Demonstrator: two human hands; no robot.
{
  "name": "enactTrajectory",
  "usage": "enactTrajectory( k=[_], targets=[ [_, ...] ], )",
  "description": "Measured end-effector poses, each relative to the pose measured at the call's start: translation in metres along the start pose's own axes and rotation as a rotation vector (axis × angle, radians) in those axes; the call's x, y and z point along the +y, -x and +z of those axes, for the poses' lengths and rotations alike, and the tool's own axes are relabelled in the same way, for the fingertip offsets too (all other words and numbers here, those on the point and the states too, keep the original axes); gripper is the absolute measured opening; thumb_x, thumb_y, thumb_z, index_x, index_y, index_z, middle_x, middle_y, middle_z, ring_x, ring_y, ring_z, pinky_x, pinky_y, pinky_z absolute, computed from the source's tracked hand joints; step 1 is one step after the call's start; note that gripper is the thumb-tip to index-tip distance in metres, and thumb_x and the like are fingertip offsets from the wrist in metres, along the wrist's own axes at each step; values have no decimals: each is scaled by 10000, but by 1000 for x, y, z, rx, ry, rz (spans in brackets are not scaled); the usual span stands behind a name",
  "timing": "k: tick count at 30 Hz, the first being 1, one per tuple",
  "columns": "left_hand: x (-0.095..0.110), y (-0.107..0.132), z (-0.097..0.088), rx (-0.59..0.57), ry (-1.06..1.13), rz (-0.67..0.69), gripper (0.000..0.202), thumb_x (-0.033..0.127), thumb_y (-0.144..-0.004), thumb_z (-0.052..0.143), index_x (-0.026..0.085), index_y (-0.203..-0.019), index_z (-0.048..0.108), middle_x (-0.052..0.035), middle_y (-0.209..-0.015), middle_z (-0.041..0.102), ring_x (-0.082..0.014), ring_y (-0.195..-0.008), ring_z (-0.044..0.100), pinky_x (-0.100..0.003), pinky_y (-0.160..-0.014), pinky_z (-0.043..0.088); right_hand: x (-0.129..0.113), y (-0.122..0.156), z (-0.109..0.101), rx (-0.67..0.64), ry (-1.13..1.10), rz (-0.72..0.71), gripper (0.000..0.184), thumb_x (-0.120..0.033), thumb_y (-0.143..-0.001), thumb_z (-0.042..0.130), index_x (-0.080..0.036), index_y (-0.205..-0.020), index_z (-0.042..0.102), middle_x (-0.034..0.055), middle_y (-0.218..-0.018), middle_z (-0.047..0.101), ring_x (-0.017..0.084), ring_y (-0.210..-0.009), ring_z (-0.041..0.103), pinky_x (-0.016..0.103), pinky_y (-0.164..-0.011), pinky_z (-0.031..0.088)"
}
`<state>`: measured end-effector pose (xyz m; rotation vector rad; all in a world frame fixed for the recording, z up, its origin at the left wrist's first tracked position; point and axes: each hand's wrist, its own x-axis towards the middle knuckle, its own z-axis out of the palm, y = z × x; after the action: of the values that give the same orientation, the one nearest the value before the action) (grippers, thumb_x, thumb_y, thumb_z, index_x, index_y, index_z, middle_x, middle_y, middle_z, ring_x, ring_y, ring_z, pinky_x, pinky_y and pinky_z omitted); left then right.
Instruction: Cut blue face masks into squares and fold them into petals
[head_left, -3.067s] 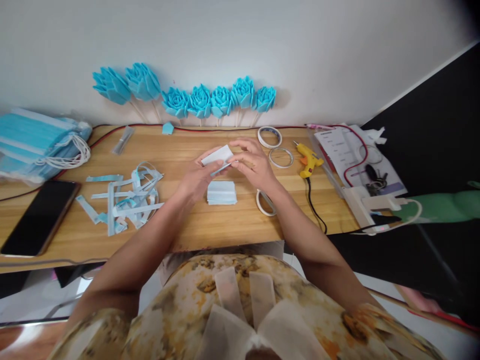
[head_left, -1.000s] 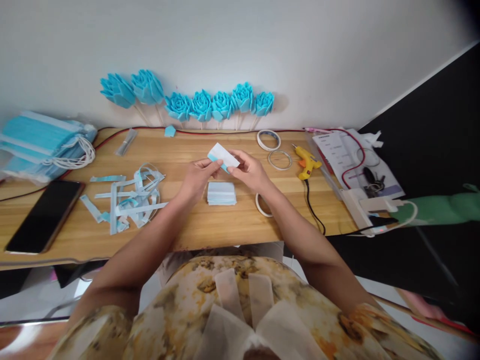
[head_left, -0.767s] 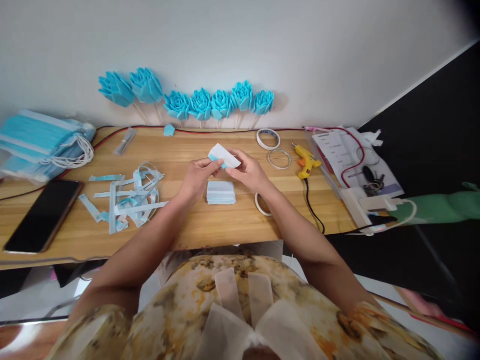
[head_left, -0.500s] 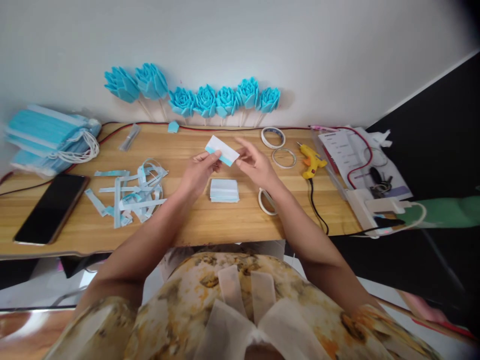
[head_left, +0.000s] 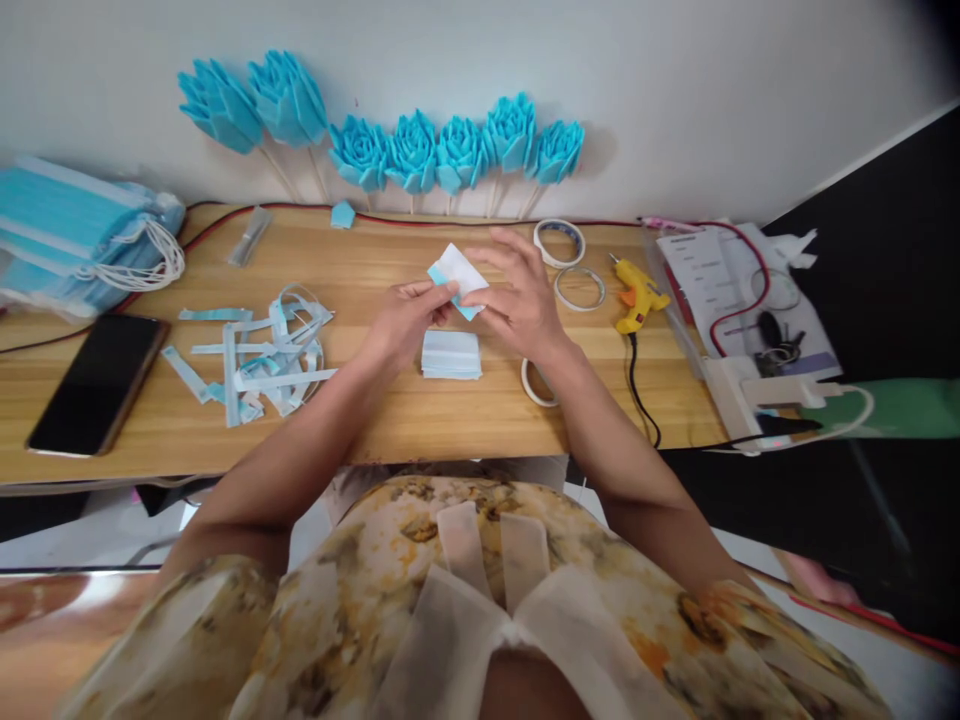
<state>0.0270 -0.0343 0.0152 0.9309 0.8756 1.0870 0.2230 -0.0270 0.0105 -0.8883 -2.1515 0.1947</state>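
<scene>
Between my two hands is a small piece of blue-and-white mask fabric (head_left: pixel 462 268), held above the table with its white side mostly up. My left hand (head_left: pixel 412 318) pinches its left end between thumb and fingers. My right hand (head_left: pixel 519 298) has thumb and a finger at the right corner, the other fingers raised. The corner there looks folded over. Just below lies a neat stack of cut mask pieces (head_left: pixel 451 356) on the wooden table (head_left: pixel 405 420).
Cut mask strips (head_left: pixel 277 360) and a phone (head_left: pixel 97 385) lie left, beneath bagged masks (head_left: pixel 67 225). Blue fabric flowers (head_left: pixel 412 155) lean on the wall. Tape rolls (head_left: pixel 559 243), a yellow glue gun (head_left: pixel 637 297) and a power strip (head_left: pixel 731 400) lie right.
The fabric piece has turned steeper, and its right part has been folded in by my right hand. My right fingers are more curled. The whole view has shifted slightly.
</scene>
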Motion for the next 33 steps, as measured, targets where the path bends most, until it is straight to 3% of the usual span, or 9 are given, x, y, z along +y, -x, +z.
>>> enactTrajectory(
  k=[3, 8, 12, 17, 24, 33],
  targets=[
    [-1, -1, 0, 14, -40, 24, 316, 280, -798, 838, 162, -565, 660, 7, -566, 590, -94, -567, 526, -249, -604, 421, 4, 1, 2, -10, -35, 50, 150, -389, -951, 647, -297, -896, 752, -19, -1412, 624, 342, -1458, 427, 653, -1237, 288],
    [-2, -2, 1, 24, -29, 60, 328, 296, -815, 820, 159, -566, 656, 3, -579, 610, -87, -559, 520, -234, -591, 415, 4, 3, 7, 89, -128, 90, 161, -400, -939, 674, -295, -877, 780, 15, -1349, 672, 292, -1387, 516, 558, -1195, 373],
    [-1, -1, 1, 68, -118, 90, 315, 285, -822, 798, 164, -564, 665, 7, -579, 606, -88, -560, 504, -235, -587, 398, -1, 5, 13, 126, -348, 275, 157, -412, -904, 706, -271, -888, 773, 43, -1303, 705, 249, -1254, 633, 465, -1121, 461],
    [3, 1, 2, 94, -266, 101, 299, 312, -820, 781, 175, -574, 680, 17, -566, 591, -93, -544, 471, -242, -563, 369, -3, 7, 18, 152, -556, 478, 242, -467, -842, 747, -226, -866, 737, 44, -1105, 760, 212, -1084, 695, 383, -1022, 510],
    [3, 2, 1, 64, -358, 153, 367, 412, -806, 784, 183, -557, 641, 7, -585, 600, -110, -564, 488, -259, -570, 377, -6, 5, 20, 197, -662, 569, 230, -430, -816, 758, -207, -832, 704, -13, -822, 693, 131, -752, 603, 290, -765, 484],
    [0, 0, 0, 94, -384, 183, 340, 385, -801, 763, 181, -557, 641, 8, -576, 601, -105, -551, 467, -259, -555, 345, -9, 3, 20, 230, -687, 612, 215, -395, -769, 780, -215, -811, 671, -30, -773, 632, 116, -719, 541, 276, -706, 453]
  ],
)
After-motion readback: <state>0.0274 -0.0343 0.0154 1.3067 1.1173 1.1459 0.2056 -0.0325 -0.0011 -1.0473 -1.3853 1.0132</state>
